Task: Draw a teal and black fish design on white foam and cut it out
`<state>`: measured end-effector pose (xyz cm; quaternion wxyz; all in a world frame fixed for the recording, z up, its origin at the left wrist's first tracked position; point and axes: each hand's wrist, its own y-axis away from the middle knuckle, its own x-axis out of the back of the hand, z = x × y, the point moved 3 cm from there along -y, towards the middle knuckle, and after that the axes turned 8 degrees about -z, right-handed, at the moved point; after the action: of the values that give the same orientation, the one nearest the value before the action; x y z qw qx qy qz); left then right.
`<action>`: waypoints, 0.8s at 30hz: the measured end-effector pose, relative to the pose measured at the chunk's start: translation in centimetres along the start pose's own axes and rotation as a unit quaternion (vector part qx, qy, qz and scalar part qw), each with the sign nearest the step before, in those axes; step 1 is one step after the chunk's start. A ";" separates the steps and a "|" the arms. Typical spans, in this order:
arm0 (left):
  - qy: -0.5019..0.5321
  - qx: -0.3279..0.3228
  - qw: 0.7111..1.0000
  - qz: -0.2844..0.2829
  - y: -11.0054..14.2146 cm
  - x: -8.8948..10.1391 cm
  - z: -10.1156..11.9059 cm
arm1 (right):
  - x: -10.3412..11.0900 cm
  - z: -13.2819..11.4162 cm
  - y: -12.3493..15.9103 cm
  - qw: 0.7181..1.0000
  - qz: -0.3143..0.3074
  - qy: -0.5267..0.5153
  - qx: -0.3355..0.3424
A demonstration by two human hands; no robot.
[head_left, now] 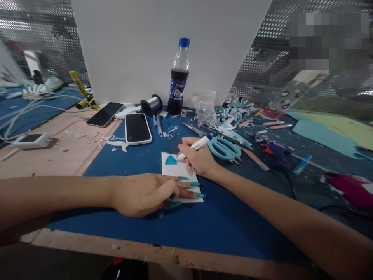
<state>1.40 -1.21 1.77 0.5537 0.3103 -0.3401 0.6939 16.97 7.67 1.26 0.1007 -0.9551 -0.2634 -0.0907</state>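
In the head view, my right hand [199, 157] grips a white marker [197, 145] with a dark blue end. Its tip touches the edge of a solid blue, rounded shape [170, 160] on a small white card [182, 170]. My left hand [151, 192] lies across the lower part of the card with several fingers stretched out, tipped by long teal nails. The index finger is bent, and a small bluish patch beneath it is too unclear to name. Just right of my right hand rest light-blue-handled scissors [224, 148], their blades pointing away to the left.
Behind the card stand a Pepsi bottle [177, 83], a spool [151, 105] and a clear plastic bag [204, 108]. Two phones, one a white-edged phone [138, 129], lie left. Scraps [233, 111], a glue gun [276, 155] and coloured sheets [323, 134] spread over the right side.
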 end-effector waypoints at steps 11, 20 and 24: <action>0.010 0.013 1.000 -0.007 0.0 0.2 0.1 | 0.0 0.0 0.1 1.000 -0.010 0.003 -0.007; 0.011 0.007 1.000 0.001 0.0 0.2 0.2 | 0.0 0.4 0.0 1.000 -0.014 -0.005 -0.008; 0.010 0.007 1.000 0.004 0.0 0.2 0.2 | 0.0 0.6 0.0 1.000 -0.016 -0.007 -0.007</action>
<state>1.37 -1.28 2.01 0.5523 0.3057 -0.3304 0.7017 17.03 7.83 0.67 0.0905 -0.9520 -0.2790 -0.0873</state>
